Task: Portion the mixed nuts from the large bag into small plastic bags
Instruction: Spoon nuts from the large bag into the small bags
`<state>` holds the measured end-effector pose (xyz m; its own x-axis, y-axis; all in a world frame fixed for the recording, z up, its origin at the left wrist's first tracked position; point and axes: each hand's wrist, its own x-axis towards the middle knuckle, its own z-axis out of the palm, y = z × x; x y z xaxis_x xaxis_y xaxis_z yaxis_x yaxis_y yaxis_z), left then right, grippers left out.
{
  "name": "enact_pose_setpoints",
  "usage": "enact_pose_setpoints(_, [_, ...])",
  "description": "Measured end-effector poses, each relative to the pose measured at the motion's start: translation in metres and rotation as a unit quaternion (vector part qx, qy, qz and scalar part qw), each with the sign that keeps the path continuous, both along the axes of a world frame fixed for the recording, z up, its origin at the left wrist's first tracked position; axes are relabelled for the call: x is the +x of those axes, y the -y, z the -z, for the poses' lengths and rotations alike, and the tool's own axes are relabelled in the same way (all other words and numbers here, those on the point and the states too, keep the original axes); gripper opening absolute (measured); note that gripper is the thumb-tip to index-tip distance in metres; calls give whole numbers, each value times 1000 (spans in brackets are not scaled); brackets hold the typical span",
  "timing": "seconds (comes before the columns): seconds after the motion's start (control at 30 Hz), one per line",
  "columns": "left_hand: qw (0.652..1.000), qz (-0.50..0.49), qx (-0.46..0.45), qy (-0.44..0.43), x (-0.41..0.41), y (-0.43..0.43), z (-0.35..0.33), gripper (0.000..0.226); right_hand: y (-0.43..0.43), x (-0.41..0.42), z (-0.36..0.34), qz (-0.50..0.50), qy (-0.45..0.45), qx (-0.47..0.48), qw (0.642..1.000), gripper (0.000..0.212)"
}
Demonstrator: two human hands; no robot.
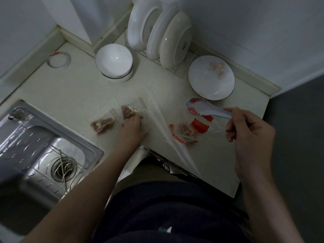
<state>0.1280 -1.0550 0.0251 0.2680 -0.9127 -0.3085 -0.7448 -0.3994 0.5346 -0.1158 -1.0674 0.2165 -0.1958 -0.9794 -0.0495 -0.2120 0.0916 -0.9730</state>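
Observation:
Two small clear bags with nuts lie on the pale counter (pixel 73 95). One filled small bag (pixel 102 126) rests left of my left hand. My left hand (pixel 134 127) grips the second small bag (pixel 130 111) at its lower edge. The large nut bag (pixel 191 130), clear with red and orange print, lies on the counter between my hands with a few nuts inside. My right hand (pixel 249 127) holds a white ceramic spoon (pixel 205 108) by its handle above the large bag; the spoon bowl looks empty.
A steel sink (pixel 40 148) sits at the left. A white bowl (pixel 114 61) stands upside down at the back. White plates stand in a wire rack (pixel 159 35), and a shallow white plate (pixel 211 78) lies right of it. The counter edge runs diagonally near my body.

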Motion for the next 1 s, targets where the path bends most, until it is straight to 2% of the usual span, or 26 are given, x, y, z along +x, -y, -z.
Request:
enact_pose_setpoints(0.17, [994,10,-25,110,-6,-4,-1,69,2,-8,1,55,66,5,996,24])
enact_pose_setpoints(0.27, [994,-11,-16,111,-3,-3,-7,79,5,-16,2,100,120,17,988,24])
enact_pose_setpoints(0.37, [988,-9,-135,68,-5,8,-15,50,8,-27,3,157,148,17,976,26])
enact_pose_setpoints(0.43, [975,22,-220,11,-12,28,-27,25,9,-32,4,185,157,18,970,25])
enact_pose_setpoints(0.47, [971,46,-233,-23,-16,41,-33,16,10,-34,5,195,161,24,967,24])
enact_pose_setpoints(0.6, [959,217,-162,-79,-43,92,-44,14,6,-45,11,237,184,53,952,21])
enact_pose_setpoints(0.73, [921,367,-44,-119,-72,135,-36,23,-4,-54,18,273,172,61,945,20])
enact_pose_setpoints(0.8, [908,405,30,-103,-87,154,-29,28,-8,-58,21,291,168,63,940,20])
enact_pose_setpoints(0.9, [895,435,75,-67,-99,169,-15,24,-15,-63,23,311,164,68,934,20])
enact_pose_setpoints(1.0, [896,417,143,-51,-103,173,-7,27,-21,-67,26,326,153,66,930,20])
